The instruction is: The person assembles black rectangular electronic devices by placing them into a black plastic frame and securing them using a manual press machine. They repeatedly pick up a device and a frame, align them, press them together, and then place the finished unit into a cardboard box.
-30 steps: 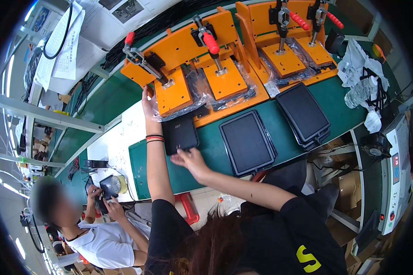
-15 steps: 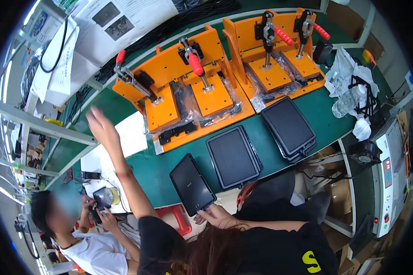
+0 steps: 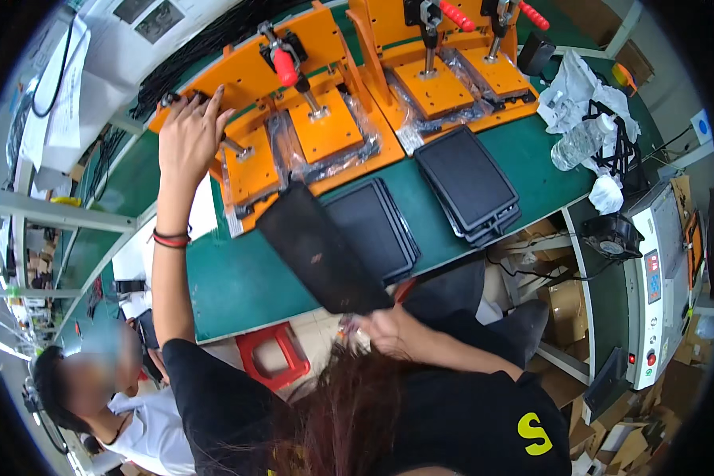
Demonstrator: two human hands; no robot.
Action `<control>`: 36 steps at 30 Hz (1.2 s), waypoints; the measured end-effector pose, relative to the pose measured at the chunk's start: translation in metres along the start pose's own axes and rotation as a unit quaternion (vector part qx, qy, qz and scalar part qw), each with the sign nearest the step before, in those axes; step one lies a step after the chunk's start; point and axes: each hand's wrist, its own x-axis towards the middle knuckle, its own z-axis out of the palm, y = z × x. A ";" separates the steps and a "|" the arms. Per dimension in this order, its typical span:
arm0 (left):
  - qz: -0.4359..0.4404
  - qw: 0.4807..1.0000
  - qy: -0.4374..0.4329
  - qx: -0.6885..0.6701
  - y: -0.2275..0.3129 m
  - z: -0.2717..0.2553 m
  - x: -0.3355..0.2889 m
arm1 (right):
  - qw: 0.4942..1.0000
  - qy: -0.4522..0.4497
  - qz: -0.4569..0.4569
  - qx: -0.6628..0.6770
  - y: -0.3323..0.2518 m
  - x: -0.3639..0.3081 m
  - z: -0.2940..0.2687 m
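My right hand (image 3: 394,332) grips a dark tablet (image 3: 321,252) by its lower corner. The tablet is tilted and blurred by motion, and it overlaps a stack of black tablet-like panels (image 3: 377,226) on the bench. My left hand (image 3: 189,135) reaches over the leftmost toggle clamp of the near orange fixture (image 3: 250,170), fingers stretched out. It covers that clamp's handle, so whether it touches it is hard to see. Beside it stands a second clamp with a red handle (image 3: 284,67).
Another orange fixture (image 3: 432,87) with two red-handled clamps stands to the right. A second stack of black panels (image 3: 470,182) lies before it. Plastic wrap and a clear bottle (image 3: 581,143) are at the right. A red stool (image 3: 274,357) stands below; a co-worker (image 3: 147,428) sits at left.
My left hand has moved right, onto the leftmost clamp. The tablet in my right hand has swung up and turned, now over the stack's left side. The whole view has shifted.
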 end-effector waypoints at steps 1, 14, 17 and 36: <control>0.044 0.998 -0.013 -0.038 0.000 -0.012 0.004 | 0.999 0.020 -0.035 -0.032 -0.003 -0.002 -0.013; -0.178 0.668 -0.131 -0.711 0.129 -0.059 -0.061 | 0.970 0.230 -0.085 -0.001 -0.007 -0.021 -0.039; -0.195 0.690 -0.157 -0.679 0.145 -0.046 -0.057 | 0.973 0.226 -0.026 0.048 0.000 -0.014 -0.032; -0.134 0.849 -0.083 -0.505 0.193 -0.019 -0.059 | 0.981 0.191 0.015 0.008 0.037 -0.019 -0.016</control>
